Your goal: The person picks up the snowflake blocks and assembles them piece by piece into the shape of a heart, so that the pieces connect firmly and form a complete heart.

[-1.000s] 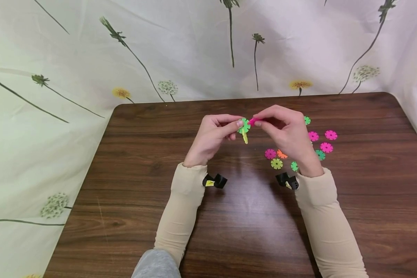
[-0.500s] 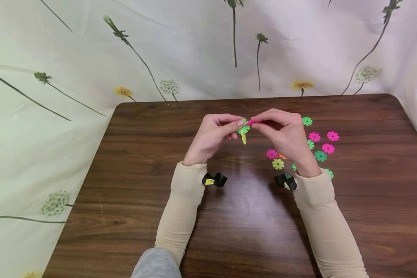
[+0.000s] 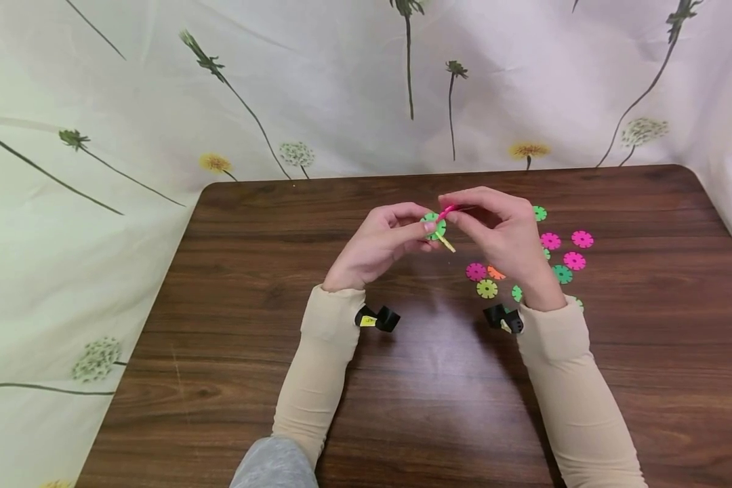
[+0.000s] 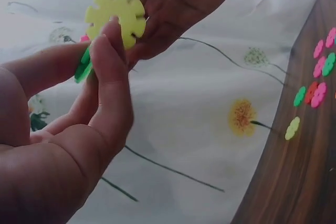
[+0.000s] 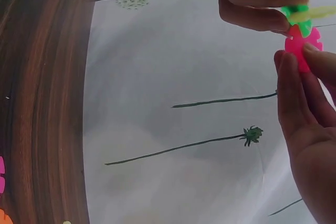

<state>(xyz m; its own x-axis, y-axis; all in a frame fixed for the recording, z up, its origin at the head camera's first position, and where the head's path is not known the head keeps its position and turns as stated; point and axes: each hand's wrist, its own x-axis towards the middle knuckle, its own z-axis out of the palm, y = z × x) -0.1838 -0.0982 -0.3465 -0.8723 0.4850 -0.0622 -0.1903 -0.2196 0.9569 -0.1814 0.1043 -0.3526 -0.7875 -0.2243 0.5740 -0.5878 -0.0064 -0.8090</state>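
Note:
My left hand pinches a green notched disc between thumb and fingers above the table. A yellow notched disc is joined to the green one at an angle and shows edge-on in the head view. My right hand pinches a pink notched disc between thumb and fingertips. The pink disc's edge meets the green disc's edge, the two overlapping in the right wrist view. Part of the green disc is hidden behind the left thumb.
Several loose notched discs lie on the brown wooden table to the right, among them a yellow disc and a pink disc. Some are covered by the right hand and forearm. A white flower-printed cloth hangs behind the table.
The left hand has turned the joined green and yellow discs, so the yellow one now points down to the right. The pink disc has tilted up; the right hand has shifted only slightly.

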